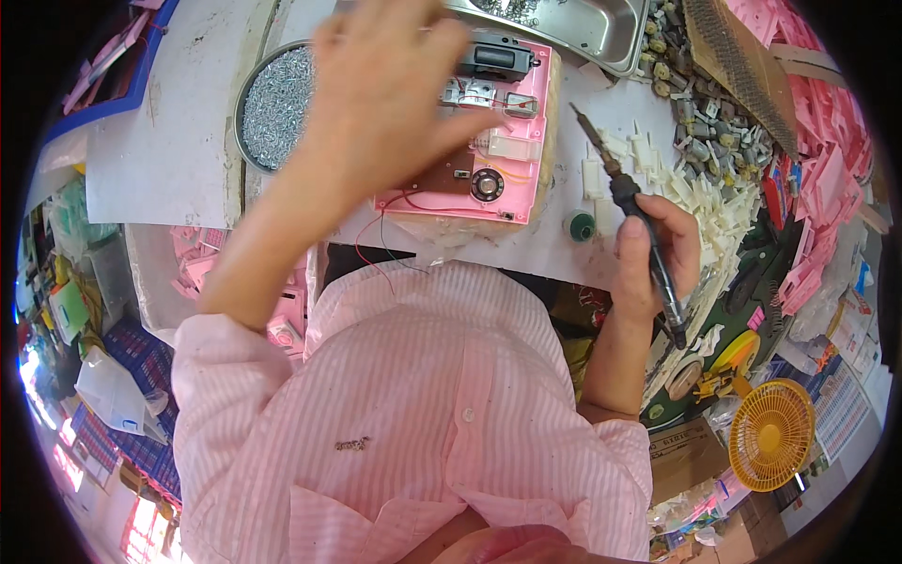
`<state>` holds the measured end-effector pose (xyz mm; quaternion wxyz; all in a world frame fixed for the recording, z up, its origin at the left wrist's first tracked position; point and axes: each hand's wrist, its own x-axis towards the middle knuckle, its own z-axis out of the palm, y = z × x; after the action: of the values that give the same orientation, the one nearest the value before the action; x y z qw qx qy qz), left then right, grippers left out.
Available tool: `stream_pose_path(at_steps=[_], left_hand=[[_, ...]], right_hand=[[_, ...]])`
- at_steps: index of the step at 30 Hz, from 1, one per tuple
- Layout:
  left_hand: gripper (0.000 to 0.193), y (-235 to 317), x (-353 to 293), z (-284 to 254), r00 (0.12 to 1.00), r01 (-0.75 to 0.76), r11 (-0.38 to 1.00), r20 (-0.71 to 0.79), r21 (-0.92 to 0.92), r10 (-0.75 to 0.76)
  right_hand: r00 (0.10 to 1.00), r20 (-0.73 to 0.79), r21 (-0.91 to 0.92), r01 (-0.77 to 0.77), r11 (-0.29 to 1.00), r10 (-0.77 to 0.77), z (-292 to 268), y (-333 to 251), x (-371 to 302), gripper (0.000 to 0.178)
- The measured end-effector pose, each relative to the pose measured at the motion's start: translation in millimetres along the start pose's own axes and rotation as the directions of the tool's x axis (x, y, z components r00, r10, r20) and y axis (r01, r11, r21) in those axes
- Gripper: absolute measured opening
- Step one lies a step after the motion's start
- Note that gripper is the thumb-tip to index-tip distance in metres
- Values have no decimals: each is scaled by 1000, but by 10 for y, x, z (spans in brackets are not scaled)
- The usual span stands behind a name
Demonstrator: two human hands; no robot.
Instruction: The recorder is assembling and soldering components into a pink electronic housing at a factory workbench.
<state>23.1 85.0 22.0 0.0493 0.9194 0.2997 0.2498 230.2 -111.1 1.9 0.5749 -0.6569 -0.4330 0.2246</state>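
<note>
My left hand [385,94] is over the left part of a pink plastic casing [521,193], slightly blurred. Its thumb stretches out to the right, apart from the fingers, and nothing shows in its grasp. Inside the casing lie a black part [498,58], a round speaker [488,185], a brown board [442,177], a whitish block [514,146] and thin red wires. Several wires trail over the near edge. To the right of the casing, my right hand [665,249] is closed round the black handle of a soldering iron [611,164], its tip pointing up and left.
A round bowl of small metal screws [275,113] stands left of the casing. Behind is a steel tray [606,33]. To the right lie white plastic parts [700,202], a small green round object [580,226], small metal motors [723,132] and pink parts [827,197].
</note>
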Motion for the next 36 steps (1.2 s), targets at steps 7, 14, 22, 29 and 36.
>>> stream_pose_path(at_steps=[7,14,22,29,36], left_hand=[[14,-354,23,-313,966,-151,968,179,-202,188],[10,141,-92,25,827,536,341,401,-772,-394],[11,89,-170,64,879,451,427,308,-784,-363],[8,-12,-220,55,857,491,307,389,-815,-337],[14,-153,-153,82,872,487,502,359,-715,-334]], right_hand=[[997,-34,104,65,992,-62,36,-37,99,26],[994,86,266,39,963,-64,693,-293,376,49],[974,196,277,55,959,-113,1051,-322,675,51],[986,148,274,40,961,-83,1095,-268,631,52],[984,28,168,170,971,-177,755,-322,533,37]])
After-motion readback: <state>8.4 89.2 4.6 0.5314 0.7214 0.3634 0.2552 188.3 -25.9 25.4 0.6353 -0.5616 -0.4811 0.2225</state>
